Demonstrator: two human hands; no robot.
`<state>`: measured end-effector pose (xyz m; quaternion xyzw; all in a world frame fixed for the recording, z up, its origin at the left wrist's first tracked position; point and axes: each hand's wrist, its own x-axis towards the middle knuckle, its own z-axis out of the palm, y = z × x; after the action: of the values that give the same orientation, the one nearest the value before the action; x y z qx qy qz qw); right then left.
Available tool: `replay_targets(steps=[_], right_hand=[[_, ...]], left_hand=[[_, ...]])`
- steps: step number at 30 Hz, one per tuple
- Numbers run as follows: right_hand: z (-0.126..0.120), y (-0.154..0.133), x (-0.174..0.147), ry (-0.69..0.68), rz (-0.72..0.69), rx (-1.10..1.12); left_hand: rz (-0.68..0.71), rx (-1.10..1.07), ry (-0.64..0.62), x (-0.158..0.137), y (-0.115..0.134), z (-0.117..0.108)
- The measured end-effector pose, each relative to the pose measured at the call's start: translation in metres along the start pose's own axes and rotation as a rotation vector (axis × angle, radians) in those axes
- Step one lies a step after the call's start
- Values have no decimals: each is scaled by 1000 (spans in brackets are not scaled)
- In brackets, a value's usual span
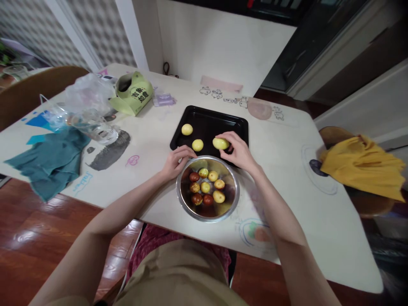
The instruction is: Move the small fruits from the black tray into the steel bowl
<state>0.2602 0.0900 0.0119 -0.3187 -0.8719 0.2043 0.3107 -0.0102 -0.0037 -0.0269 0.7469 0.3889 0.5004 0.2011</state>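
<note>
A steel bowl [236, 193] stands near the table's front edge, with several jujubes in it, some yellow-green and some red-brown. My left hand [178, 161] has its fingers bent over the bowl's far left rim, resting against it. Beyond the bowl lies a black baking tray [219, 117]. Between the thumb and fingers of my right hand [237, 151] is a yellow-green jujube [220, 143], held over the tray's near right part. Two more pale yellow jujubes, one farther back [187, 129] and one nearer [197, 145], sit apart on the tray's left side.
On the left are a teal cloth [54, 159], a clear glass [102, 129] lying on its side, a crumpled plastic bag [91, 93] and a green paper box [135, 95]. A purple packet [164, 99] lies beside the box. A yellow cloth [363, 163] covers a chair at right.
</note>
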Motion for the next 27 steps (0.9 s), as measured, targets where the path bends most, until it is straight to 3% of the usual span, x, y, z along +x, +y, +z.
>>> replay_targets(steps=[3, 6, 12, 18, 27], right_hand=[[-15, -35, -8, -106, -66, -19], [-13, -60, -22, -257, -168, -41], [6, -75, -35, -440, -300, -172], [5, -78, -36, -489, -314, -177], [-11, -72, -30, -459, -262, -94]], left_hand=[[0, 13, 2, -1, 0, 0], [10, 21, 9, -1, 0, 0], [26, 30, 13, -1, 1, -1], [41, 39, 3, 0, 0, -2], [29, 45, 17, 0, -6, 0]])
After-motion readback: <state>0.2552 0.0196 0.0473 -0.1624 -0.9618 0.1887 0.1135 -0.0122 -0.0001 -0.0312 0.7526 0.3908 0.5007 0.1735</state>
